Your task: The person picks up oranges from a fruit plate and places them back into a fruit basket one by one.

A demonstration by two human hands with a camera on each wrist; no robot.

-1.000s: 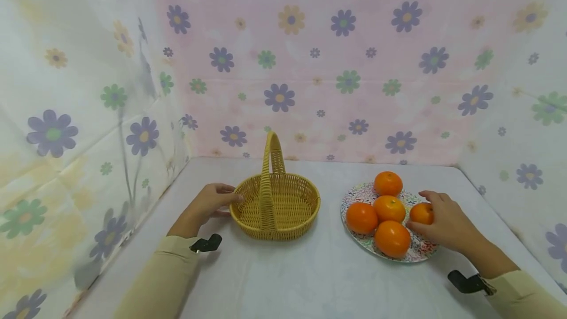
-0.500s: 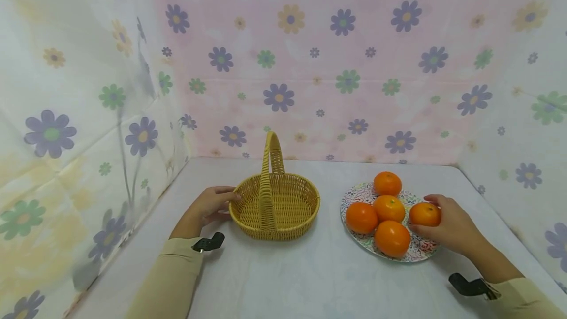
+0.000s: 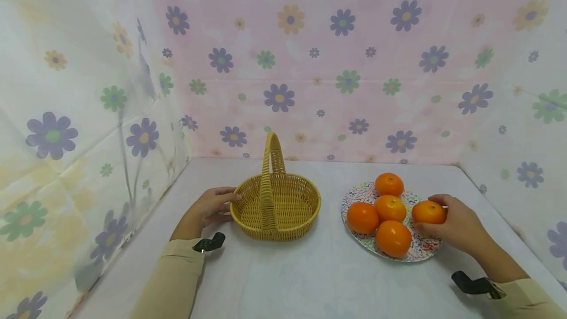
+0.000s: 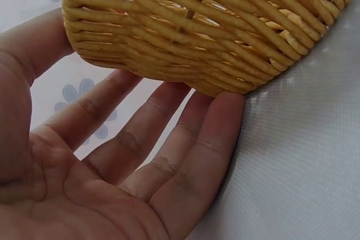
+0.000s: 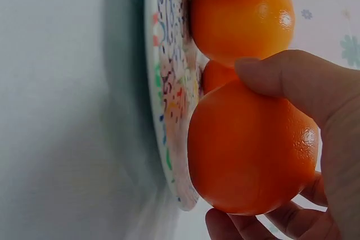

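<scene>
My left hand [image 3: 210, 209] holds the left end of a yellow wicker basket [image 3: 294, 220] with a tall arched handle. In the left wrist view, the fingertips [image 4: 226, 111] touch the lower side of the basket's weave, while the thumb's tip is hidden behind it. Over the right part of a speckled plate [image 3: 361, 242], my right hand [image 3: 458, 225] grips an orange [image 3: 428, 212]. The right wrist view shows the thumb across one side of that orange [image 5: 247, 150] and fingers around the opposite side. Several other oranges [image 3: 393, 239] sit close together on the plate.
A white cloth covers the table [image 3: 283, 279]. Flowered fabric [image 3: 310, 63] hangs behind it and along both sides. The basket's handle [image 3: 267, 181] rises well above its rim. Bare tabletop lies between basket and plate.
My right hand has shifted slightly right with the orange, which shows more fully and sits farther from the other oranges. My left hand stays at the basket with only a slight adjustment.
</scene>
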